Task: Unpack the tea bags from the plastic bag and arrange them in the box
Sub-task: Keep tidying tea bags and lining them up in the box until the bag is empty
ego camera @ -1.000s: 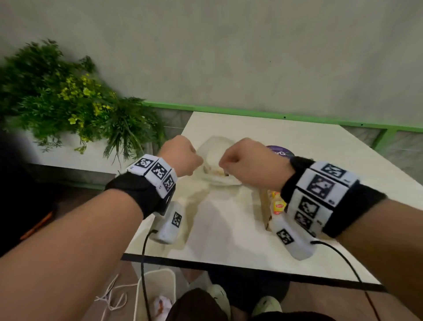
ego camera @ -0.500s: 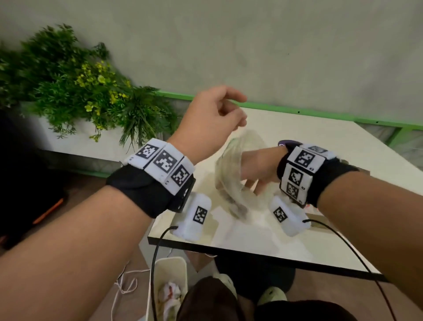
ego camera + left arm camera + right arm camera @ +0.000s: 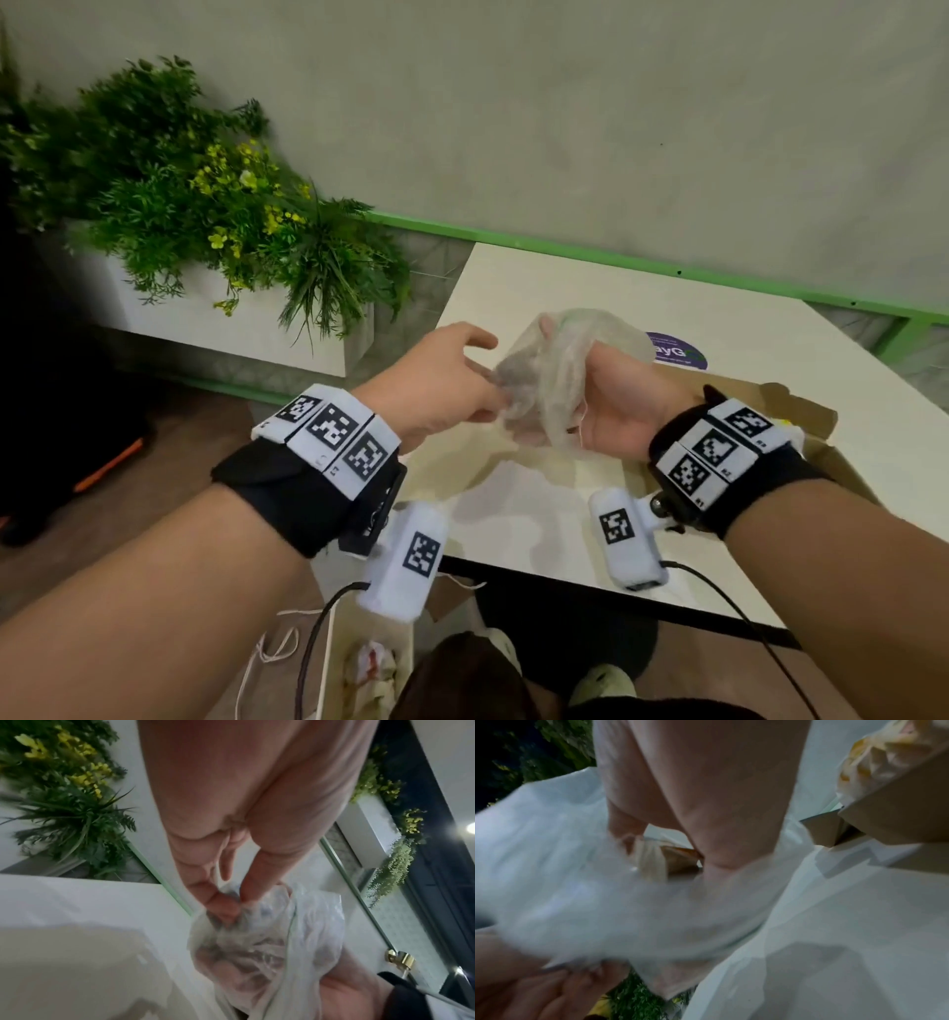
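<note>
Head view: crumpled translucent plastic bag (image 3: 552, 380)

head above, wrists close below

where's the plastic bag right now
In the head view the plastic bag is mid-frame above the table, gripped by the right hand, with the left hand pinching its near end.

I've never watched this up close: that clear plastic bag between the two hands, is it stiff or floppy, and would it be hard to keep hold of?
Probably very floppy: the plastic bag crumples and drapes over the right hand. Likely light, since the left hand holds its bunched end with just a pinch of the fingers. Its thin, glossy film may be slippery.
</note>
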Available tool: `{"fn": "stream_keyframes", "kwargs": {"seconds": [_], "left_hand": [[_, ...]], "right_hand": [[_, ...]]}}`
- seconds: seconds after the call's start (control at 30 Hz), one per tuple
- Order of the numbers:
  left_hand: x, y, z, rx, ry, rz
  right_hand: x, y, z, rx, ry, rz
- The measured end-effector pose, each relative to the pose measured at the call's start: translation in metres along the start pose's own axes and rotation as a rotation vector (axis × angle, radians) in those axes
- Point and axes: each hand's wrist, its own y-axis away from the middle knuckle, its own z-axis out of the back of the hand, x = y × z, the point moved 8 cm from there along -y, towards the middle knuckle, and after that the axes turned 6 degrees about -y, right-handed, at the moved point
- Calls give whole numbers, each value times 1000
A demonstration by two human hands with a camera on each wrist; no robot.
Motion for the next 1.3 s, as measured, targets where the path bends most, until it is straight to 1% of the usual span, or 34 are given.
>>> {"fn": "stream_keyframes", "kwargs": {"seconds": [0.07, 0.13, 0.2, 0.23, 0.43, 0.5, 0.57, 0.63, 0.73, 0.77, 0.87, 0.93, 1.0, 1.07, 1.17, 1.2, 1.23, 1.27, 1.3], "left_hand": [[-1, -6, 13, -113, 30, -22], [2, -8, 25, -185, 131, -10], [4, -8, 27, -179, 179, -16], [5, -8, 25, -164, 158, -26], [-6, -12, 3, -90, -25, -168], [-12, -17, 4, -127, -115, -207], [-13, -24, 16, -225, -172, -193], [-8, -31, 32, -304, -195, -144], [2, -41, 50, -372, -265, -76], [5, -43, 52, -372, -294, -61], [11, -52, 46, -329, -350, -31], [8, -56, 41, -345, -455, -37], [2, -60, 36, -370, -574, -55], [0, -69, 27, -331, -631, -63], [-5, -74, 15, -237, -696, -43], [-10, -69, 13, -249, -733, -79], [-19, -54, 11, -301, -739, -163], [-30, -31, 6, -365, -716, -300], [-40, -3, -4, -385, -660, -468]], "right_hand": [[3, 4, 0, -20, -35, 39], [4, 4, 4, -45, -105, 52], [6, 5, 9, -82, -141, 74], [6, 4, 9, -83, -143, 84], [-2, 1, -7, -67, -50, 54], [-3, 0, -3, -99, -91, 53], [2, 4, 5, -127, -136, 71], [11, 12, 10, -129, -140, 86], [16, 16, 9, -10, -99, 31], [16, 18, 7, 32, -73, 7], [19, 23, 14, -6, -8, -16], [21, 29, 19, -48, -11, -17], [20, 35, 21, -35, 4, -30], [16, 43, 23, -6, 5, -50], [2, 51, 25, 17, -127, -79], [-3, 53, 26, 12, -161, -81], [-9, 54, 29, -13, -187, -74], [-13, 53, 33, -56, -212, -59], [-17, 54, 35, -96, -238, -35]]}}
